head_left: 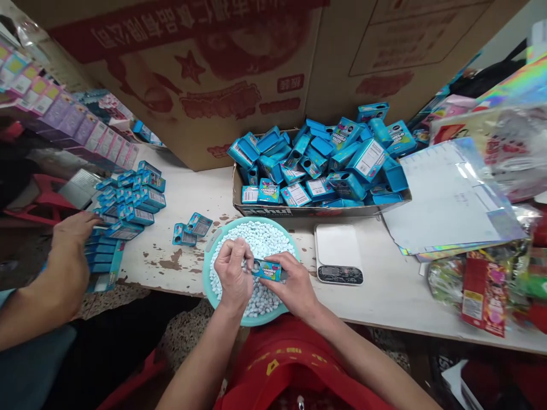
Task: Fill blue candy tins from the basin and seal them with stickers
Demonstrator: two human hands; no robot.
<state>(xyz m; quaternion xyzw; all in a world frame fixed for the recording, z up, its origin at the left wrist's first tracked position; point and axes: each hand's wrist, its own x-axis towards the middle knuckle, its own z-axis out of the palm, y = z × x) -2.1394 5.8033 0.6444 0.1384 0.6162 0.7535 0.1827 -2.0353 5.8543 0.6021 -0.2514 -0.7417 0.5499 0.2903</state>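
Over a teal bowl full of small white candies, both my hands work on one small blue candy box. My right hand grips the box from the right and below. My left hand is closed in a pinch at the box's left end; what its fingertips hold is too small to make out. Two more small blue boxes lie on the white table just left of the bowl.
A cardboard tray heaped with blue boxes stands behind the bowl, a white scale to its right. At left, another person's hand rests on stacked blue boxes. Holographic bags and wrapped packets lie right. A big carton walls the back.
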